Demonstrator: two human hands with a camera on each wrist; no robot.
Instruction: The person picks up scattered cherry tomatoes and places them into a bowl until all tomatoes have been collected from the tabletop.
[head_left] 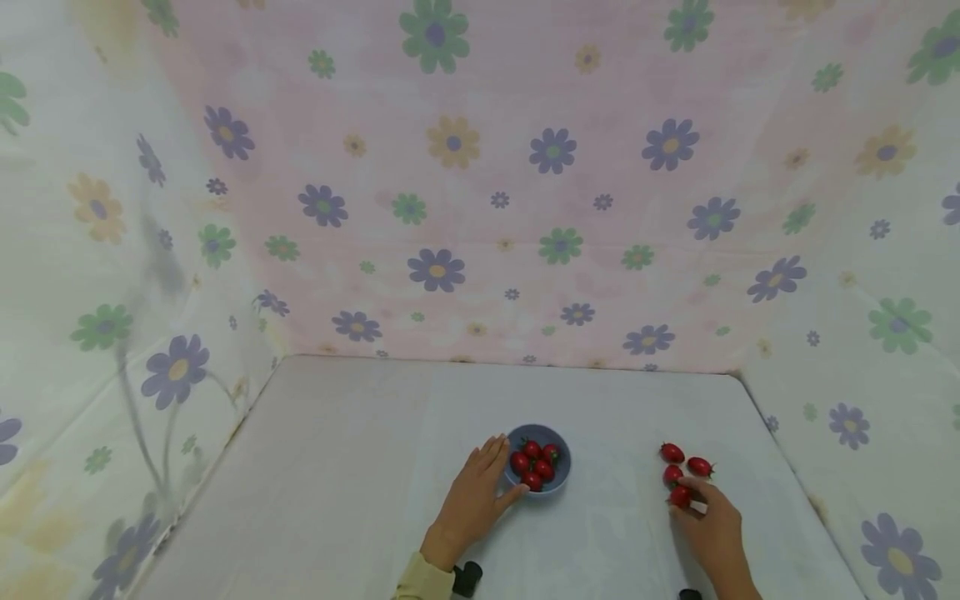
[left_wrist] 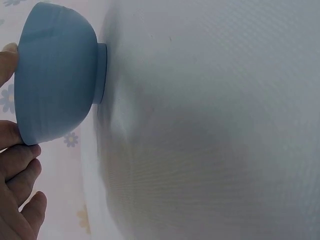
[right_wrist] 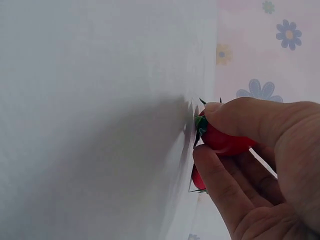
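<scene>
A small blue-grey bowl [head_left: 567, 467] stands upright on the white table, with several red cherry tomatoes [head_left: 532, 450] in it. My left hand [head_left: 471, 496] rests against the bowl's left side, fingers nearly straight and thumb spread apart. In the left wrist view, thumb and fingertips touch the bowl's rim [left_wrist: 22, 95] at two separate places. Over on the right, my right hand [head_left: 712, 525] pinches a cherry tomato [right_wrist: 227, 142] between thumb and fingers, its green stem end facing the table. Three other cherry tomatoes [head_left: 700, 467] lie just beyond that hand.
A white cloth covers the table [head_left: 360, 467]. Flower-printed cloth walls [head_left: 510, 275] rise at its back and both sides. A black wrist device [head_left: 468, 578] sits by my left cuff.
</scene>
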